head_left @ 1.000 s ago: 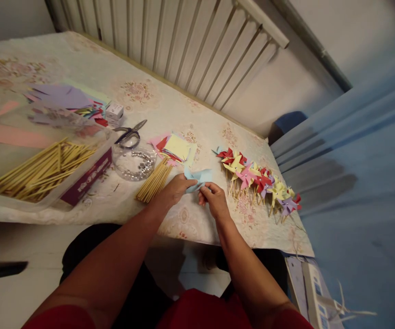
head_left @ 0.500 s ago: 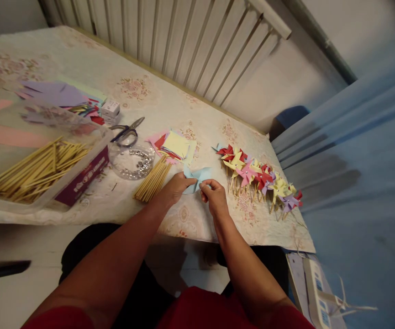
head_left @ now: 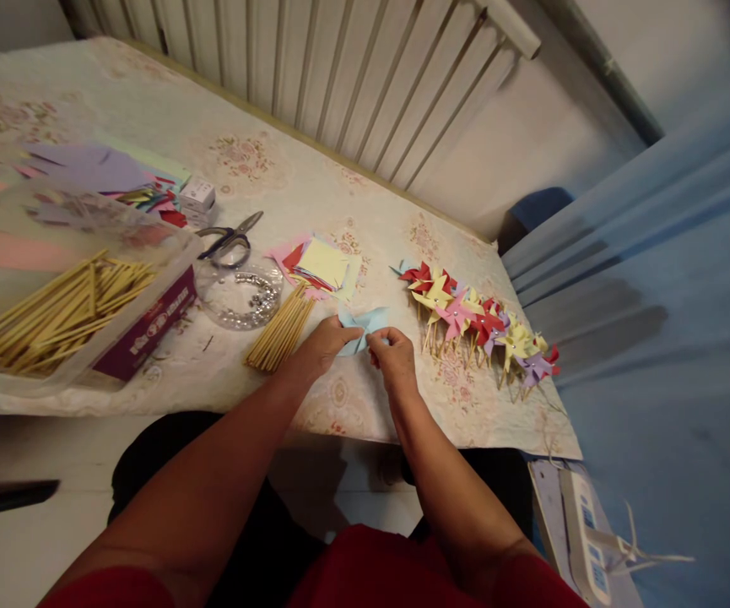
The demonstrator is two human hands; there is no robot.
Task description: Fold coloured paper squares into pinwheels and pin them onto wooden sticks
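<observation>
The light blue paper piece [head_left: 365, 325] sits near the front edge of the table [head_left: 352, 194], held between both hands at once: the left hand [head_left: 323, 346] pinches its left side with thumb and fingers closed on the paper, and the right hand [head_left: 390, 359] grips its near right corner, fingertips curled tight onto it. The paper's points fan out towards the far side, away from both grips, so most of the sheet lies beyond the fingers rather than under them. Neither hand is nearer; they meet at it, almost touching. Just left of the left hand lies a bundle of wooden sticks [head_left: 279, 331], its long axis running near to far, and well to the right stands a row of finished pinwheels [head_left: 478, 325]
</observation>
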